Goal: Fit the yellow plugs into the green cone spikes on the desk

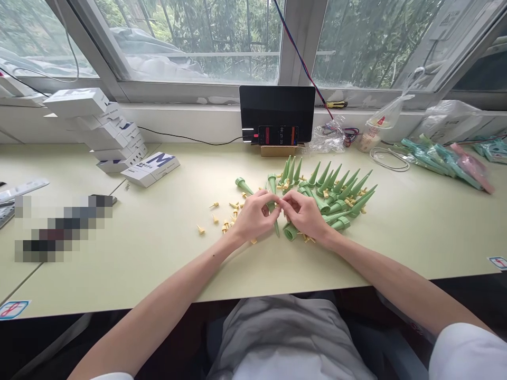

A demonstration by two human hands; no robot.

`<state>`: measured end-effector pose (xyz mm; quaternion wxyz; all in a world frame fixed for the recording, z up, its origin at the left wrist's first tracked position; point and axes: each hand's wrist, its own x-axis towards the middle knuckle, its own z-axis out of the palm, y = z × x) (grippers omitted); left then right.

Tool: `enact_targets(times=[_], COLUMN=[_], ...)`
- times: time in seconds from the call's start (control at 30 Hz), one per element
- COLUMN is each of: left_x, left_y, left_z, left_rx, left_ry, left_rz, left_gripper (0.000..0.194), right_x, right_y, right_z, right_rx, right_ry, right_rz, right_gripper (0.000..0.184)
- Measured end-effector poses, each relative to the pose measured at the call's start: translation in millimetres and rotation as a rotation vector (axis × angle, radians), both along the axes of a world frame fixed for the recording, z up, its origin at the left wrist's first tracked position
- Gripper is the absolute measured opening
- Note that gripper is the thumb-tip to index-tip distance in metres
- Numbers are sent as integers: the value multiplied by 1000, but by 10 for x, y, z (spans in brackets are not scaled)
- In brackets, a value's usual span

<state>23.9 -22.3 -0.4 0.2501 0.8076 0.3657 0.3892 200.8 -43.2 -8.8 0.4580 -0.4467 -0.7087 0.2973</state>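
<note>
Pinching together midway between the worktop's (178, 237) near and far edges, your left fingers (273, 197) and right fingers (285, 206) hide any held piece; a sweeping wrist could scatter green spikes (363, 200) alongside.

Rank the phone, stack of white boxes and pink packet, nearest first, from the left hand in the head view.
From the left hand:
1. Phone, ahead, before the dark screen.
2. Stack of white boxes, back left.
3. Pink packet, far right.
</note>
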Motion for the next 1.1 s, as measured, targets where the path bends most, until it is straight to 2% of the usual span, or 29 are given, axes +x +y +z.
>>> enact_targets(times=[0.37, 0.57, 0.87, 1.1], left_x=[-6, -8, -4, -1], left_y=[24, 19, 23, 30], left_z=[3, -1, -6, -2], left_rx=[-12, -16, -6, -16], left_ry=[-26, -33, -50, -43], left_rz=[-21, -20, -21, 27], left_gripper=[10, 12, 13, 11], right_x=[-1, 7, 3, -40], right_y=[-32, -5, 9, -37], right_z=[42, 19, 2, 30], right_rx=[-60, 3, 47, 66], right_ry=[60, -26, -72, -5], right_rz=[1, -78, -111, -69], right_gripper=[41, 46, 47, 33])
